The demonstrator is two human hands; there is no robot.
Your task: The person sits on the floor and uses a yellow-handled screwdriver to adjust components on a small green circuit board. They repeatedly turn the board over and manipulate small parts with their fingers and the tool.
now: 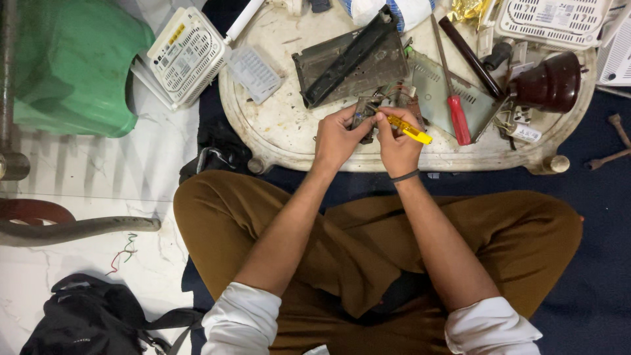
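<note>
Left hand [336, 137] grip pinching small dark circuit part [363, 113]; right hand [396, 146] grip pinching yellow-handled screwdriver [409, 129] (above round white bench [282, 125]).

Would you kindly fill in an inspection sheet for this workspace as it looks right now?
Surface: low white table, stained, crowded.
Job's things: small circuit part in left hand; yellow screwdriver in right hand.
Clutter: red screwdriver, dark metal casing, brown dome, white vented boxes.
Grips: both hands closed on their items.
Cables: loose red and green wires on floor.
Surroundings: green stool, black bag, marble floor, spanner.
</note>
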